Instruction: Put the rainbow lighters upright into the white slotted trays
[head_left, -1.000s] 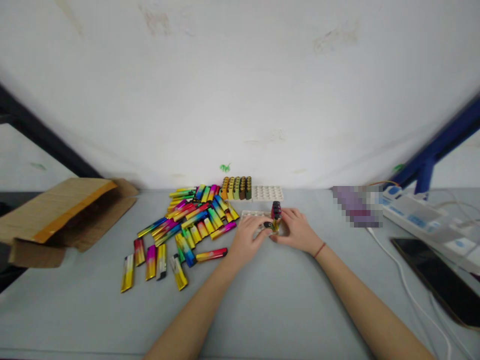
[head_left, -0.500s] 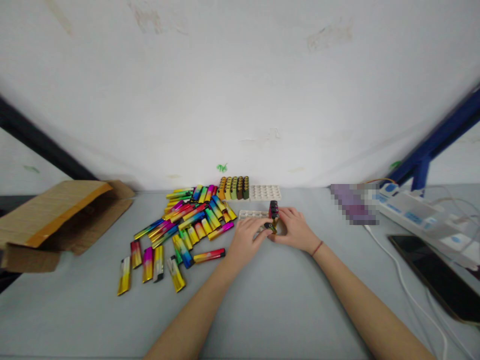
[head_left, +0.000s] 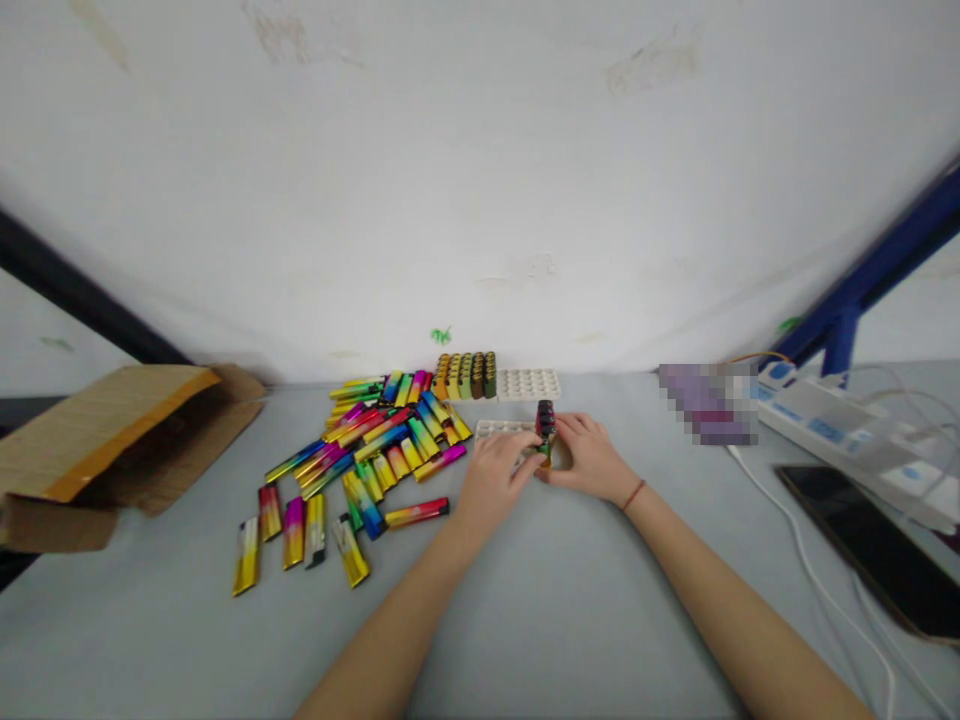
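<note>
A short row of lighters (head_left: 546, 418) with dark tops stands upright at the right end of a white pocketed tray (head_left: 491, 428). My left hand (head_left: 493, 482) reaches over this tray, thumb and fingers closed on a lighter (head_left: 545, 456) at the near end of the row. Around the tray's right end curls my right hand (head_left: 598, 462), its thumb close to the same lighter and its fingers beside the row. Both hands partly hide the tray, and the exact contact of the right fingertips is hard to see.
Loose shiny lighters (head_left: 382, 430) are heaped on the left of the grey table (head_left: 592, 620). Behind, a second white tray (head_left: 534, 383) has upright lighters (head_left: 466, 376) on its left. A cardboard box (head_left: 135, 430) lies far left; a phone (head_left: 862, 545) and power strip (head_left: 832, 420) lie right.
The lighter in my left fingers now stands more upright and sits closer in line with the row. My right hand has barely moved. The whole view has shifted slightly.
</note>
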